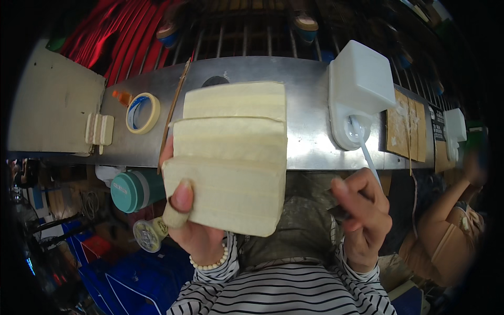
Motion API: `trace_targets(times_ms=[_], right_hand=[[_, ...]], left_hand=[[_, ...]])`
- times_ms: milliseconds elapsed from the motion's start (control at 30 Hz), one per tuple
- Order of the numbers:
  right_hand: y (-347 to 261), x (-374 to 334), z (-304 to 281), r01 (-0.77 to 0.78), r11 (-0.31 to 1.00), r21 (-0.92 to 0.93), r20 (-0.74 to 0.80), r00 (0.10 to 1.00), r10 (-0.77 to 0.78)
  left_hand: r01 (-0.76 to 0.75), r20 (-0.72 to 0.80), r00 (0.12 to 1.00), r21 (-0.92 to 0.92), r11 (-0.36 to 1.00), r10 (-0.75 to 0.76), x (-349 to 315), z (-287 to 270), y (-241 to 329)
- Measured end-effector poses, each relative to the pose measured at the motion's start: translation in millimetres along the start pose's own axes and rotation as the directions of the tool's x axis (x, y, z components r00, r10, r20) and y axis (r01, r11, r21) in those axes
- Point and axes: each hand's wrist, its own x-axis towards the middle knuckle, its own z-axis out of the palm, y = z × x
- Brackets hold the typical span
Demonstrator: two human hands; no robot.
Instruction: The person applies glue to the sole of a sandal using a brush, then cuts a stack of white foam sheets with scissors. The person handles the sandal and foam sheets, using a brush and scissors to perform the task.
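Note:
My left hand [184,220] grips a cream-coloured, stepped slab [226,157] by its lower left edge. Three layered bands cross its front, and it is tilted up above the front edge of the metal bench. The thumb, wrapped in a beige band, presses on its face; the other fingers are mostly behind it. To the right, my right hand [365,215] is raised with curled fingers, apart from the slab. A thin white stick [366,152] runs from the cup of a white box-shaped dispenser [362,79] to behind this hand; whether the fingers hold it is hidden.
On the metal bench [310,105] lie a tape roll [143,113], a wooden stick [178,100] and a small cream block [100,129] beside a large pale box [58,100]. Cardboard [407,126] lies right. Below are a green flask [134,190] and blue crates [142,278]. Another person's arm [446,210] is at right.

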Motion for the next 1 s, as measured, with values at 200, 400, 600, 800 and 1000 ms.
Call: trace_targets(times_ms=[200, 400, 600, 800, 1000], right_hand=[[-19.0, 16.7, -24.3, -0.045, 0.996, -0.075, 0.011, 0.999, 0.046], [-16.2, 22.2, -29.6, 0.044, 0.967, -0.250, -0.009, 0.999, -0.047], [-18.8, 22.3, -30.1, 0.031, 0.979, -0.202, 0.013, 0.999, -0.029], [-26.9, 25.8, -28.7, -0.016, 0.977, -0.214, 0.045, 0.999, 0.027], [-27.5, 28.8, -30.9, 0.052, 0.962, -0.267, 0.106, 0.994, -0.024]], left_hand=[[0.015, 0.057, 0.998, -0.058, 0.998, -0.012, -13.5, 20.9, 9.0], [0.052, 0.060, 0.997, -0.054, 0.997, -0.049, -25.5, 30.3, 18.2], [-0.001, 0.113, 0.994, 0.001, 1.000, 0.001, -30.9, 32.8, 18.0], [-0.097, 0.139, 0.986, 0.062, 0.993, 0.088, -25.6, 25.9, 19.2], [-0.187, 0.134, 0.976, 0.103, 0.977, 0.172, -18.6, 13.7, 24.4]])
